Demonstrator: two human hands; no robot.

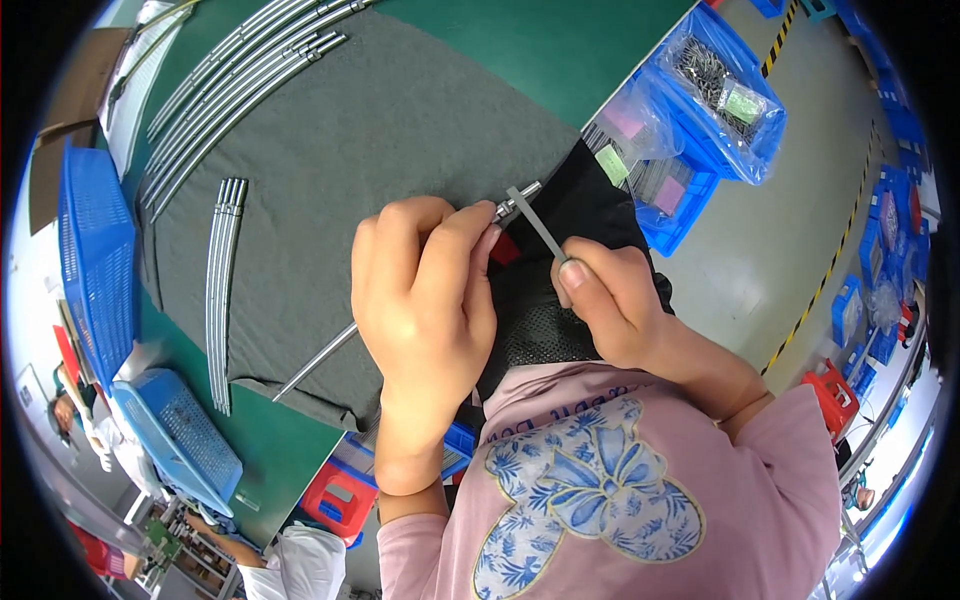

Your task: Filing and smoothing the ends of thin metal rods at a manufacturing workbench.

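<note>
The left hand [425, 290] is closed around a long thin metal rod [318, 365]. The rod runs from the low left, over the grey mat [380, 130], up through the fist to its tip [522, 197] near the top of the fingers. The right hand [610, 305] pinches a small flat grey strip [537, 222] between thumb and finger. The far end of the strip touches the rod tip. So both hands have a tight grip, one on the rod and one on the strip.

To do this bit well, I think the left hand should keep the rod very still and not let it spin. The right hand should keep the strip in line with the tip and push slowly, not hard, so the thin strip does not bend.

More rods [225, 290] lie in a neat bunch on the mat, well apart from the hands. A bigger bunch of long rods [240, 70] lies at the top of the green table [540, 50]. Blue bins [715, 100] with clear bags sit to the right. A blue basket [95, 260] stands at the left.
</note>
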